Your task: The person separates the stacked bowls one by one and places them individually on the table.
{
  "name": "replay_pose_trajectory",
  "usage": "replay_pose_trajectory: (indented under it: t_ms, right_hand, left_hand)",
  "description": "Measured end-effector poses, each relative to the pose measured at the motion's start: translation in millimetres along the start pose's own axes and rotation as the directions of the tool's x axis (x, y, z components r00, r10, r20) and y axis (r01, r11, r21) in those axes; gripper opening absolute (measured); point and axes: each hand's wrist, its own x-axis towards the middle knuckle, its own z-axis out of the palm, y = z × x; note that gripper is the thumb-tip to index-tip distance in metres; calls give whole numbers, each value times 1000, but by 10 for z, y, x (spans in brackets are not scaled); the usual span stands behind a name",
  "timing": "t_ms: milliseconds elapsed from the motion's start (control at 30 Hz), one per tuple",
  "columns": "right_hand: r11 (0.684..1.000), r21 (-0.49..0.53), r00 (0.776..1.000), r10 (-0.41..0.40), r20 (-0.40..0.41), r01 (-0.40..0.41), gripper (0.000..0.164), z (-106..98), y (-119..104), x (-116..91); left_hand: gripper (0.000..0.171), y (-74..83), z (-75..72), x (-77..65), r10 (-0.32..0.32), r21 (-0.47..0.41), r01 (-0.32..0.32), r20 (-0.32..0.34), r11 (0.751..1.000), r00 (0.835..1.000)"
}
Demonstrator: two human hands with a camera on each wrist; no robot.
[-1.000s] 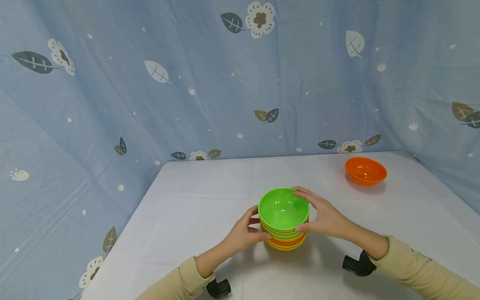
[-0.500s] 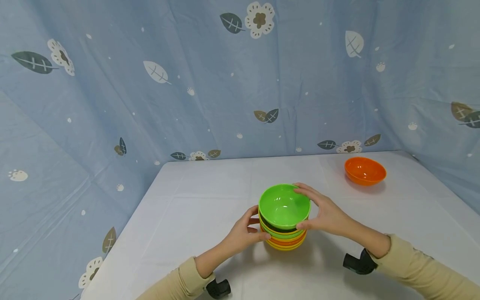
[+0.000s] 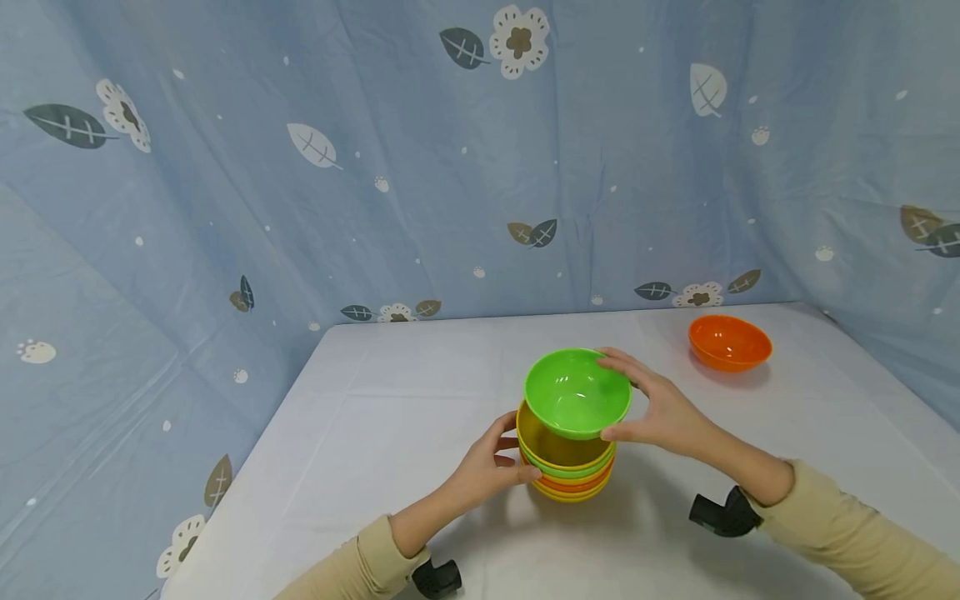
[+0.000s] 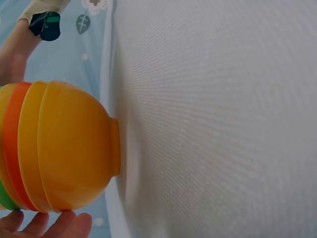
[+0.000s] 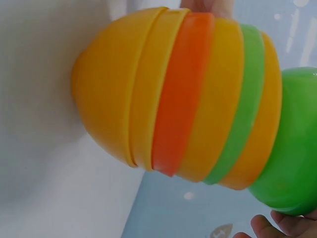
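Observation:
My right hand (image 3: 660, 412) grips a bright green bowl (image 3: 577, 396) by its right side, thumb at the near rim and fingers over the far rim. That bowl is raised and slightly off to the right above a stack of nested bowls (image 5: 193, 99) in yellow, orange and green. A yellow bowl (image 3: 555, 446) tops the stack, its inside partly uncovered. My left hand (image 3: 495, 462) holds the stack from the left, with thumb in front and fingers around the side. In the left wrist view the lowest yellow bowl (image 4: 74, 148) stands on its foot, fingertips at the bowls' sides.
A single orange bowl (image 3: 730, 343) sits at the back right of the white-covered table (image 3: 405, 375). Behind and to the left hangs a blue curtain (image 3: 420, 150) printed with leaves and flowers.
The green bowl has come up out of the stack in my right hand, moving up and slightly right, which uncovers the yellow bowl beneath. My left hand stays on the stack.

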Motion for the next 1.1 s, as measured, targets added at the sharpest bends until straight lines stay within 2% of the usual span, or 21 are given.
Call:
replay_pose_trajectory:
  t_ms: [533, 767, 1100]
  right_hand:
    - [995, -53, 996, 76, -45, -78, 81, -200, -27, 55]
    - [989, -30, 988, 140, -68, -142, 82, -276, 62, 93]
    - [970, 5, 965, 244, -98, -245, 86, -345, 247, 187]
  left_hand:
    - [77, -10, 2, 6, 12, -1, -12, 8, 1000, 1000]
    - [77, -12, 1, 9, 20, 2, -20, 15, 1000, 1000]
    - [78, 3, -8, -1, 1, 5, -1, 12, 1000, 1000]
